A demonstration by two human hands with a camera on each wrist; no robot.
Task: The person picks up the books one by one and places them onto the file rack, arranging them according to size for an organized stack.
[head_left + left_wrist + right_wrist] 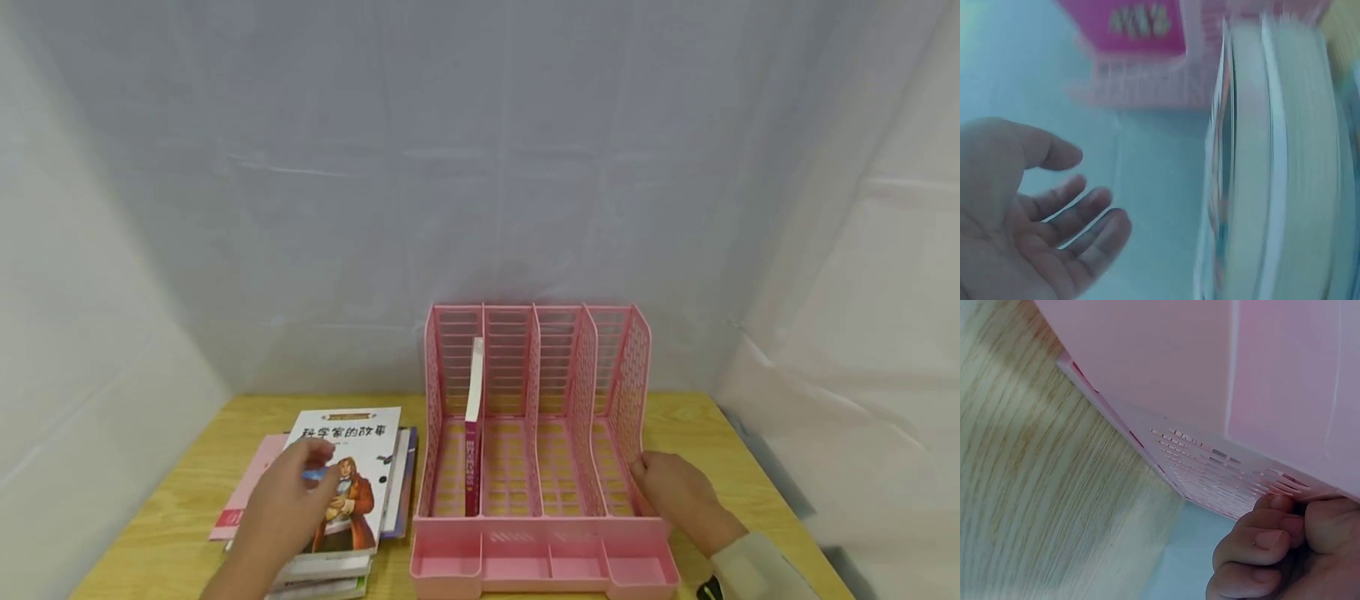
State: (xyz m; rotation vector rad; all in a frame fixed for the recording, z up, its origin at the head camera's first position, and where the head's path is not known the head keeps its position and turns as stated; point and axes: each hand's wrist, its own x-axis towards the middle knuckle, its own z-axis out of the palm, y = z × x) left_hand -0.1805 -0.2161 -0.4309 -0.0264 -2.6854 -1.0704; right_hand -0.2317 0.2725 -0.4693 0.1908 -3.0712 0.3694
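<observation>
A pink desktop file organizer (pixel 570 527) with tall upright dividers stands on the table. One magenta-spined book (pixel 473 467) is upright in its leftmost slot. My left hand (pixel 288 500) hovers over a stack of books whose top one (pixel 352 533) has a white cover with a figure in an orange coat. In the left wrist view, the fingers of that hand (pixel 1041 219) are relaxed and hold nothing, apart from the book stack (pixel 1272 175). With curled fingers, my right hand (pixel 678 496) grips the organizer's right side panel, as the right wrist view also shows (pixel 1272 550).
A pink book (pixel 255 479) and a blue-edged one (pixel 406 500) stick out from the stack's sides. Low tray compartments (pixel 517 567) run along the organizer's front. Pale sheeting (pixel 480 167) surrounds the wooden table (pixel 180 500) at the back and sides.
</observation>
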